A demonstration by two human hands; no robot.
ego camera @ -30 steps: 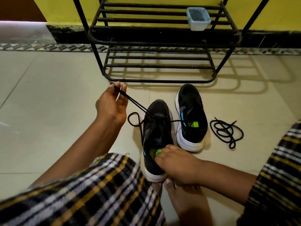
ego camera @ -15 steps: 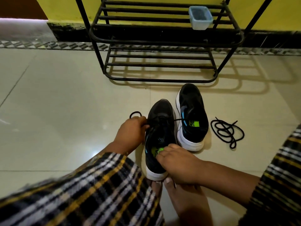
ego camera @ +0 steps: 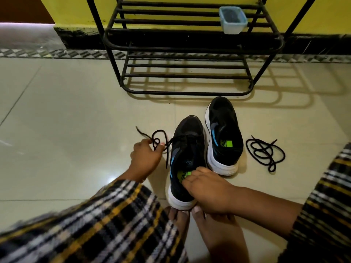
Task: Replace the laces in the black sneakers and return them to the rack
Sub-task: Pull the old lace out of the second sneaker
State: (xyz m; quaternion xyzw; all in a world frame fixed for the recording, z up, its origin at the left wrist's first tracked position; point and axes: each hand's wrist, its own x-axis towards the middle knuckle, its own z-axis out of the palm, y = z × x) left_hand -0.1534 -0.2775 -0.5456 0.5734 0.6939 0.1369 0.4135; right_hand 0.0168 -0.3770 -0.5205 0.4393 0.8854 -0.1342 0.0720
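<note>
Leftmost, the left hand (ego camera: pixel 146 155) hovers just above the floor (ego camera: pixel 57 120), its fingers curled and pinching a black lace (ego camera: pixel 158 138) that loops above the knuckles and runs rightward into the eyelets of the near sneaker (ego camera: pixel 185 160). That black sneaker sits on the floor with its toe pointing toward the rack (ego camera: pixel 190 44) and its white heel touching the person's bare toes (ego camera: pixel 179 215). Over its heel opening the right hand (ego camera: pixel 207 188) grips the collar, fingers curled down inside beside the green insole tag. Just to the right and a little farther off stands the second sneaker (ego camera: pixel 224 133), unlaced, its side touching or nearly touching the first. Further right, a loose black lace (ego camera: pixel 265 152) lies coiled on the floor, apart from both shoes. Behind everything, the black metal rack stands against a yellow wall, with a small pale blue tub (ego camera: pixel 232 19) on its upper shelf toward the right
</note>
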